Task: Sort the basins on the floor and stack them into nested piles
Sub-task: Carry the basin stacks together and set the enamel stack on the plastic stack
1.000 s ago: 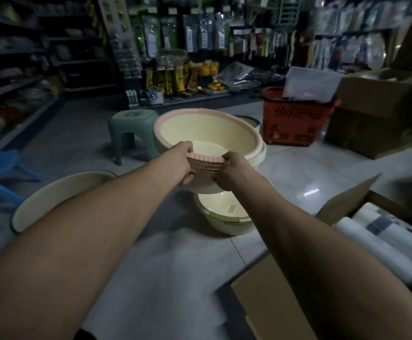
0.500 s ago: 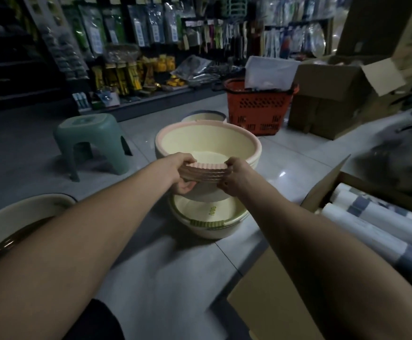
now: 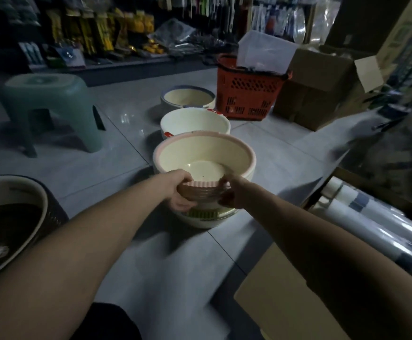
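A nested pile of cream basins with pink ribbed rims (image 3: 224, 155) is in both my hands at its near rim. My left hand (image 3: 179, 193) grips the rim from the left, my right hand (image 3: 229, 195) from the right. The pile sits in or just above a cream basin with a green rim (image 3: 205, 218) on the floor; contact is hidden. Behind stands a cream basin with red handles (image 3: 195, 121), and farther back a cream basin with a blue rim (image 3: 187, 96).
A large dark-walled basin (image 3: 11, 212) sits at the left edge. A green stool (image 3: 48, 99) stands back left, a red shopping basket (image 3: 249, 94) back right beside cardboard boxes (image 3: 322, 84). An open box with wrapped rolls (image 3: 371, 229) is close on my right.
The pink-rimmed pile has come down toward the green-rimmed basin. My view has tilted down and right, bringing the red-handled and blue-rimmed basins into sight.
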